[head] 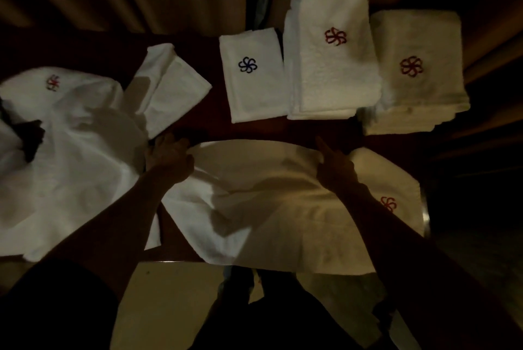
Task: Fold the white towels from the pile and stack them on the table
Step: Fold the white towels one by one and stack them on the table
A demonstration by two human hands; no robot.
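A white towel (271, 208) with a red flower logo lies spread across the near edge of the dark table (209, 129). My left hand (169, 155) grips its far left edge. My right hand (335, 163) pinches its far edge toward the right, index finger pointing away. A loose pile of white towels (70, 168) covers the table's left side. At the back stand folded towels: one with a blue logo (252, 75), a taller stack with a red logo (334, 55), and another red-logo stack (416, 72).
A half-folded white towel (172, 86) lies between the pile and the blue-logo towel. A dark object (31, 137) sits in the pile at the left. Curtains hang behind the table. Pale floor shows below the table's near edge.
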